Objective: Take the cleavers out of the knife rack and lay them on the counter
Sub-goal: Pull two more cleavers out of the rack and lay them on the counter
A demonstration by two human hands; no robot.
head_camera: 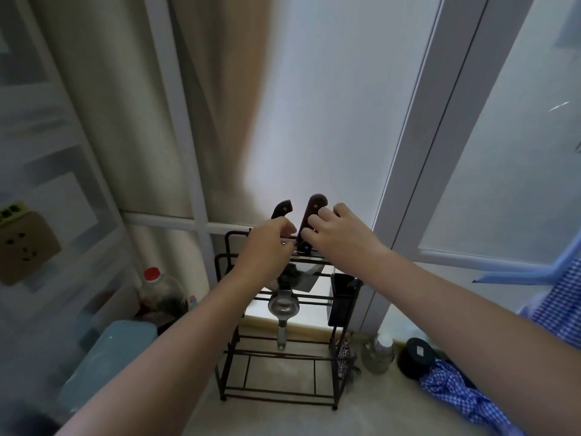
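Observation:
A black wire knife rack stands on the pale counter against the window. Two cleavers stand in its top slots, handles up. The left cleaver has a black handle; my left hand is closed around the lower part of that handle. The right cleaver has a reddish-brown riveted handle; my right hand wraps its fingers around it from the right. A steel blade shows behind the rack's upper bars, below my hands.
A metal ladle hangs on the rack's front, a black holder on its right side. Left stand a red-capped bottle and a blue container. Right are a clear jar, a black round tin, blue checked cloth.

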